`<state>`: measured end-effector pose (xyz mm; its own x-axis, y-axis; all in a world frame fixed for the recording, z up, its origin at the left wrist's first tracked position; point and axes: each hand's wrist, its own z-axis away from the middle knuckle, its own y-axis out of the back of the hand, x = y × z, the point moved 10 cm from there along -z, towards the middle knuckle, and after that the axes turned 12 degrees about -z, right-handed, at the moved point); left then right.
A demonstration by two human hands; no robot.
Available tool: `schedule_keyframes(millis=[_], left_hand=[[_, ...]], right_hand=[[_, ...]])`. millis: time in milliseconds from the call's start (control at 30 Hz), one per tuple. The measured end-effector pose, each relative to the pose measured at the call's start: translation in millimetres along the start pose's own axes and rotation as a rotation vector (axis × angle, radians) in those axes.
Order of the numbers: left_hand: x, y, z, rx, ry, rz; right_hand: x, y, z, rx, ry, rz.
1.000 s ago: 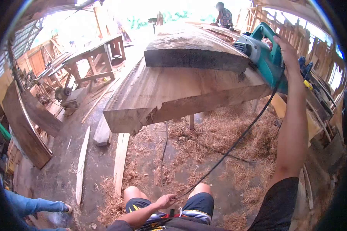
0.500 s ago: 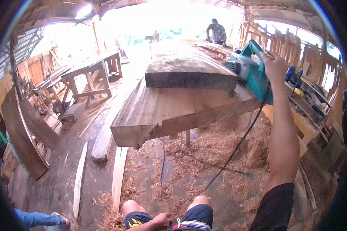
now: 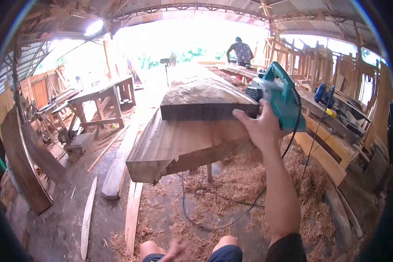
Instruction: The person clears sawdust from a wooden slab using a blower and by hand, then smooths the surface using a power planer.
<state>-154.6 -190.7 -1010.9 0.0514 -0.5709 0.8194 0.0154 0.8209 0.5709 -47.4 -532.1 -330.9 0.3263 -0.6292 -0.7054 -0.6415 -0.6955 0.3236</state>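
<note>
A dark-edged wooden slab [image 3: 209, 112] lies on top of a wider, lighter slab [image 3: 183, 144] with a ragged front edge. At the upper slab's right front corner is my right hand [image 3: 260, 124], thumb and fingers spread around the corner. Just behind it, a green power planer [image 3: 284, 102] rests at the slabs' right side, out of my grip, its black cord hanging to the floor. My left hand [image 3: 177, 249] is low over my lap, blurred by motion, its fingers unclear.
Wood shavings [image 3: 222, 192] and a looping cord cover the floor below. Planks lean at the left beside a wooden workbench [image 3: 100, 92]. A blue power tool [image 3: 325, 96] sits on boards at the right. Another person [image 3: 241, 51] bends over wood at the back.
My right hand has let go of the planer's handle and moved left to the upper slab's corner. My left hand has risen slightly from my lap. The view has tilted up.
</note>
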Motion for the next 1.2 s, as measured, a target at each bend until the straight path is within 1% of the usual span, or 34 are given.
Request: schedule_keyframes(millis=[33, 100, 133, 200, 233, 267, 300, 367, 400, 433, 533, 567, 600, 667, 700, 800, 833, 933, 967, 1067, 1100, 1200], left_hand=[[50.2, 74.7, -27.0, 0.249, -0.076, 0.052], [137.2, 222.2, -67.1, 0.548, -0.249, 0.146], [235.0, 290.3, -58.9, 0.603, -0.315, 0.382], [318.7, 371.9, -83.7, 0.591, -0.459, 0.798], [381.1, 395.4, -90.5, 0.481, -0.55, 0.818], [424.9, 404.2, -105.5, 0.396, -0.629, 0.807], [456.3, 405.0, -118.6, 0.374, -0.604, 0.705], [494.6, 387.5, -137.0, 0.173, -0.528, 0.76], [504.3, 368.1, -143.8, -0.017, -0.459, 0.905], [513.6, 347.9, -146.0, -0.208, -0.384, 1.039], [526.1, 336.6, -130.3, -0.297, -0.434, 1.145], [527.8, 340.0, -125.7, -0.249, -0.457, 1.1], [531.6, 343.0, -118.8, -0.2, -0.478, 1.054], [548.9, 338.6, -107.4, -0.275, -0.513, 1.156], [541.8, 342.1, -119.3, -0.239, -0.465, 1.193], [527.2, 353.4, -135.1, -0.161, -0.44, 1.167], [525.0, 358.8, -139.0, -0.142, -0.465, 1.138], [518.4, 375.2, -157.2, -0.097, -0.541, 1.041], [513.1, 382.0, -163.3, -0.039, -0.552, 0.903], [506.4, 385.5, -178.7, -0.071, -0.571, 0.858], [504.8, 378.3, -169.9, -0.079, -0.486, 0.926], [493.9, 395.7, -162.5, 0.218, -0.523, 0.746]], right_hand=[[1.2, -0.4, -1.9, -0.011, -0.021, 0.011], [7.9, -5.8, -5.8, -0.043, -0.06, 0.034], [6.8, -3.9, -6.8, -0.024, -0.016, 0.02], [9.7, -0.8, -4.6, 0.013, 0.059, -0.016], [10.0, -2.6, -6.8, -0.019, 0.084, -0.05], [12.0, -4.4, -8.6, -0.056, 0.106, -0.082], [14.1, -6.6, -8.9, -0.093, 0.127, -0.117], [-4.7, -10.6, -5.4, -0.157, 0.317, -0.087], [-13.8, -12.8, -0.2, -0.191, 0.405, -0.073], [-14.3, -15.5, 1.1, -0.256, 0.387, -0.065], [-1.9, -28.3, -5.2, -0.324, 0.343, -0.017], [-5.8, -22.4, -4.8, -0.303, 0.319, -0.053], [-6.0, -24.5, -4.6, -0.327, 0.309, -0.046], [-1.5, -27.5, -8.7, -0.367, 0.293, -0.023], [-1.4, -28.6, -9.2, -0.364, 0.32, -0.05], [-2.4, -32.0, -10.5, -0.388, 0.307, -0.078], [-2.0, -32.5, -9.1, -0.418, 0.273, -0.107], [-2.9, -35.7, -10.4, -0.403, 0.327, -0.183], [1.9, -40.3, -14.3, -0.397, 0.354, -0.205], [-8.7, -40.4, -16.4, -0.467, 0.157, -0.003], [-10.5, -42.1, -19.1, -0.458, 0.13, 0.03], [-26.5, -51.1, -14.0, -0.486, 0.074, 0.11]])
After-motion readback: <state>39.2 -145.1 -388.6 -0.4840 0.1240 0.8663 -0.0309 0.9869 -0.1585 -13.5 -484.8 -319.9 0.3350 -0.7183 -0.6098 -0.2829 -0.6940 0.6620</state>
